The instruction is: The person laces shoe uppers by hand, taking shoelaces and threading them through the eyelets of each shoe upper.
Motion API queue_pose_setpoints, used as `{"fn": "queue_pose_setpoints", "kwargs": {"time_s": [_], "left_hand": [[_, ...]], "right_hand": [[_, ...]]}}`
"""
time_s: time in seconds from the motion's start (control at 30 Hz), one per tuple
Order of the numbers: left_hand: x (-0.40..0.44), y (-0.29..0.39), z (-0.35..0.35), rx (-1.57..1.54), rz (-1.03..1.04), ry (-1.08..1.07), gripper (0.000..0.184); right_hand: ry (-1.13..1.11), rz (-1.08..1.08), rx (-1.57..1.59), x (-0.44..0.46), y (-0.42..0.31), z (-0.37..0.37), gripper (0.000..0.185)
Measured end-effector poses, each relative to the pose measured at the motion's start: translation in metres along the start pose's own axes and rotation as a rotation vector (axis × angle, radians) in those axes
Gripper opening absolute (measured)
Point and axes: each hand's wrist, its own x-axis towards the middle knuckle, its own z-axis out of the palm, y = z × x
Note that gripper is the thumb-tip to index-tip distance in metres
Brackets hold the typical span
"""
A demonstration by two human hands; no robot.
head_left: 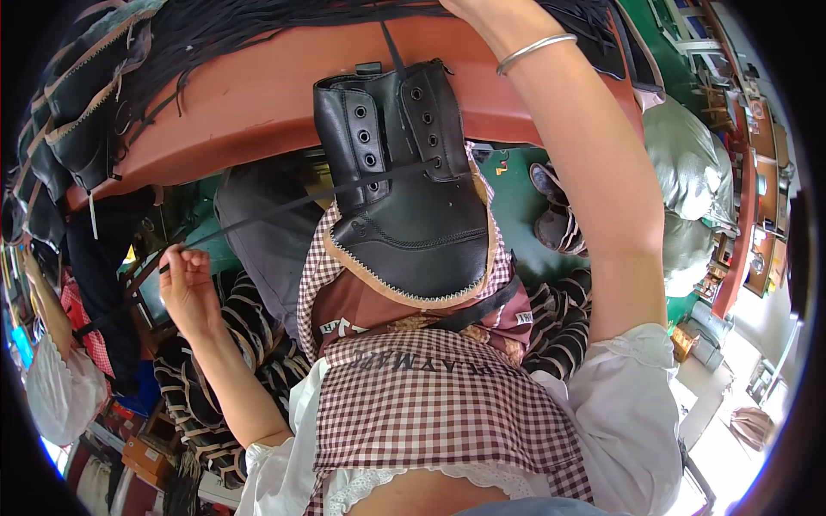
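A black leather boot upper [422, 232] lies on my lap and against the table edge, eyelet rows upward, its lower edge light brown and zigzag-stitched. My left hand [185, 288] is out to the left with fingers pinched on a black shoelace [284, 202]. From there the lace stretches taut to a low eyelet on the right-hand row. Another length of lace rises from between the eyelet flaps to the top of the view. My right hand [465, 7] reaches up past the boot upper to the top edge; its fingers are cut off from view.
A reddish-brown table [258, 86] bears a heap of black laces [275, 30]. More black uppers [86, 112] hang stacked at its left end. Bundles of uppers [206, 378] stand beside my legs, and pale sacks [688, 172] sit at right. Another person's arm [47, 297] shows at far left.
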Motion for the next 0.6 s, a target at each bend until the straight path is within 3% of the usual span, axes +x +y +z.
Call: {"fn": "queue_pose_setpoints", "kwargs": {"time_s": [0.03, 0.1, 0.2, 0.23, 0.3, 0.33, 0.37, 0.43, 0.5, 0.57, 0.6], "left_hand": [[0.0, -0.005, 0.0, -0.033, -0.018, -0.025, 0.013], [-0.003, -0.009, 0.008, -0.064, -0.033, -0.001, 0.013], [-0.01, -0.003, 0.02, -0.109, -0.072, 0.093, 0.012], [-0.011, -0.003, 0.024, -0.095, -0.05, 0.104, 0.012], [-0.011, -0.002, 0.028, -0.08, -0.02, 0.092, 0.011], [-0.011, -0.002, 0.029, -0.055, -0.011, 0.112, 0.012], [-0.012, -0.003, 0.031, -0.029, -0.001, 0.135, 0.012], [-0.013, -0.004, 0.031, -0.081, 0.027, 0.106, 0.012], [-0.015, -0.002, 0.053, -0.104, 0.103, 0.179, 0.011], [-0.012, 0.005, 0.074, -0.19, 0.083, 0.29, 0.013], [-0.01, 0.004, 0.063, -0.284, 0.075, 0.14, 0.013]], "right_hand": [[-0.022, 0.005, 0.002, 0.001, 0.016, -0.003, 0.016], [-0.111, 0.227, -0.079, -0.015, 0.026, -0.007, 0.017], [-0.233, 0.285, -0.198, -0.04, 0.022, -0.018, 0.016], [-0.237, 0.231, -0.409, -0.044, 0.019, -0.021, 0.014], [0.006, 0.064, -0.657, -0.06, 0.008, -0.018, 0.008], [0.044, 0.009, -0.677, -0.064, 0.007, -0.021, 0.005], [0.012, -0.18, -0.7, -0.057, 0.042, -0.042, 0.024], [0.022, -0.106, -0.715, -0.08, 0.012, -0.028, 0.028], [0.021, -0.119, -0.648, -0.104, 0.002, -0.016, 0.021], [-0.011, -0.289, -0.519, -0.133, 0.002, -0.007, 0.016], [-0.038, -0.413, -0.645, -0.148, -0.002, -0.002, 0.014]]}}
